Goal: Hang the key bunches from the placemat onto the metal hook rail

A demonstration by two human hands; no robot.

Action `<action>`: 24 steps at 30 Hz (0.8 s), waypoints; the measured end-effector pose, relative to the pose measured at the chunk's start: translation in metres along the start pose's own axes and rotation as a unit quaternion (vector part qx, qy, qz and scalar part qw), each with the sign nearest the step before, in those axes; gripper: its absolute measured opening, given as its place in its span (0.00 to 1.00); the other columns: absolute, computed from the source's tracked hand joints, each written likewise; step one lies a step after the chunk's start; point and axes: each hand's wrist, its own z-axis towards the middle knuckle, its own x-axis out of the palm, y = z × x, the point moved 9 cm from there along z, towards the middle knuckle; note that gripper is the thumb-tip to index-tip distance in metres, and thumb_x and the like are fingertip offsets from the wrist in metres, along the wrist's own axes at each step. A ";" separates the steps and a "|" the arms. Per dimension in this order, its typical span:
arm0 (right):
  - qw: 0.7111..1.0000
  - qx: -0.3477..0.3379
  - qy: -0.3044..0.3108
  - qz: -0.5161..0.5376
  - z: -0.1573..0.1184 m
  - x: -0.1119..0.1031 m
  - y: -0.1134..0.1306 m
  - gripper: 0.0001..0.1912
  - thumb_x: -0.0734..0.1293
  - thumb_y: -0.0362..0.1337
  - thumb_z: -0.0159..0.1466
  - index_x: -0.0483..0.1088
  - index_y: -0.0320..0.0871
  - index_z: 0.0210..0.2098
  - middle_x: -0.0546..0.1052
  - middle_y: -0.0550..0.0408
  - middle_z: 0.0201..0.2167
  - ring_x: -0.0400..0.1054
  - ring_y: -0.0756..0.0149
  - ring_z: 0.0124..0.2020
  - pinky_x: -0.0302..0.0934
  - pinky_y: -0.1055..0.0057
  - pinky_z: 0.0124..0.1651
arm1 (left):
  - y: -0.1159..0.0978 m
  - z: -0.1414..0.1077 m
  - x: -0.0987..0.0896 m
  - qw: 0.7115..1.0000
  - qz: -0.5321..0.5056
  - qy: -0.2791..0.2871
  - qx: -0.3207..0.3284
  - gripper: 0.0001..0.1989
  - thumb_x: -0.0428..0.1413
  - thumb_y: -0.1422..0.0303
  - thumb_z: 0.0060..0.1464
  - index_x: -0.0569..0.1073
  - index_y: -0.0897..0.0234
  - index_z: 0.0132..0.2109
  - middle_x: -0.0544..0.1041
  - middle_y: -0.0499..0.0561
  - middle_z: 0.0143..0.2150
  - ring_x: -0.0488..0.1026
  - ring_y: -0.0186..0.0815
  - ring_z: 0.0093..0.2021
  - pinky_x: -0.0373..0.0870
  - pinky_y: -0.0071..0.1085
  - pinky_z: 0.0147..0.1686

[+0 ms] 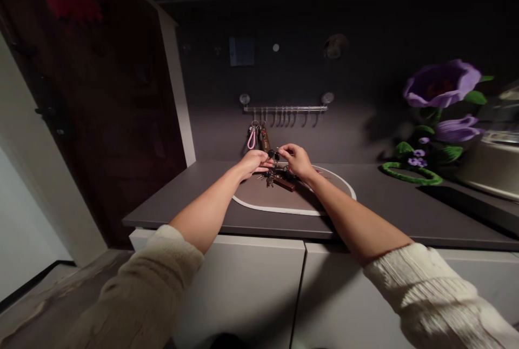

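Both hands meet over a tray mat (pixel 284 211) with a white rim on the dark counter. My left hand (pixel 255 163) pinches a dark-headed key (pixel 271 153) between thumb and fingers. My right hand (pixel 297 160) is closed on the other side of the same small bunch of keys (pixel 277 155), its fingertips close to the left ones. Below them on the mat lie more keys (pixel 270 179) and a brown keychain strap (pixel 285 183). Behind, a pink loop keychain (pixel 252 137) and a brown key fob (pixel 265 138) hang from the hook rail (pixel 286 108).
Several bare hooks (pixel 292 118) line the wall rail to the right of the hanging keys. Purple artificial flowers (pixel 441 87) and a pale rounded appliance (pixel 492 162) stand at the right. White cabinet doors (pixel 243 284) are below the counter; a dark door (pixel 101 95) is at the left.
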 end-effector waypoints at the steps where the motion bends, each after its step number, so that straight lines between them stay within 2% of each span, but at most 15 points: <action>1: 1.000 0.003 0.003 0.010 0.000 0.001 -0.001 0.08 0.62 0.37 0.55 0.69 0.38 0.30 0.74 0.53 0.31 0.65 0.70 0.32 0.57 0.72 0.39 | 0.000 0.000 0.001 1.000 0.024 0.002 0.002 0.06 0.47 0.74 0.53 0.66 0.69 0.30 0.74 0.52 0.32 0.72 0.27 0.30 0.67 0.36 0.43; 7: 0.997 0.011 0.018 0.076 0.003 0.006 -0.007 0.11 0.62 0.40 0.54 0.68 0.38 0.29 0.73 0.54 0.28 0.64 0.71 0.30 0.57 0.73 0.37 | 0.001 0.006 0.004 0.990 0.135 0.002 0.034 0.07 0.46 0.73 0.53 0.67 0.68 0.30 0.73 0.50 0.30 0.69 0.25 0.27 0.66 0.28 0.38; 12: 0.988 0.053 0.019 0.146 0.009 0.010 -0.014 0.11 0.64 0.41 0.52 0.66 0.38 0.27 0.70 0.58 0.23 0.62 0.74 0.26 0.59 0.74 0.35 | 0.001 0.015 -0.005 0.976 0.195 -0.035 0.087 0.08 0.47 0.73 0.53 0.70 0.70 0.31 0.74 0.52 0.29 0.68 0.26 0.26 0.66 0.26 0.34; 14: 0.978 0.086 0.015 0.187 0.013 0.010 -0.016 0.10 0.65 0.40 0.51 0.65 0.39 0.26 0.69 0.59 0.22 0.62 0.75 0.25 0.60 0.74 0.35 | -0.002 0.017 -0.012 0.957 0.263 -0.064 0.104 0.09 0.48 0.71 0.52 0.71 0.70 0.32 0.74 0.52 0.29 0.68 0.27 0.26 0.65 0.26 0.33; 17: 0.964 0.127 0.007 0.234 0.022 0.008 -0.014 0.08 0.66 0.37 0.51 0.64 0.39 0.25 0.69 0.59 0.21 0.63 0.76 0.24 0.62 0.75 0.34 | -0.009 0.014 -0.017 0.901 0.403 -0.096 0.128 0.08 0.50 0.70 0.50 0.73 0.68 0.33 0.75 0.53 0.31 0.69 0.31 0.31 0.64 0.27 0.35; 20: 0.954 0.162 -0.011 0.251 0.035 0.003 -0.010 0.05 0.66 0.32 0.52 0.64 0.39 0.24 0.69 0.59 0.20 0.64 0.76 0.23 0.62 0.75 0.31 | -0.011 0.010 -0.016 0.856 0.494 -0.090 0.124 0.09 0.50 0.70 0.50 0.74 0.67 0.35 0.76 0.55 0.34 0.70 0.34 0.35 0.63 0.28 0.37; 24: 0.943 0.197 -0.028 0.269 0.053 -0.001 0.000 0.04 0.62 0.28 0.55 0.64 0.38 0.24 0.68 0.59 0.18 0.63 0.77 0.20 0.64 0.75 0.29 | -0.007 0.008 -0.012 0.831 0.541 -0.062 0.115 0.10 0.50 0.68 0.50 0.75 0.65 0.35 0.76 0.56 0.35 0.70 0.35 0.36 0.62 0.28 0.36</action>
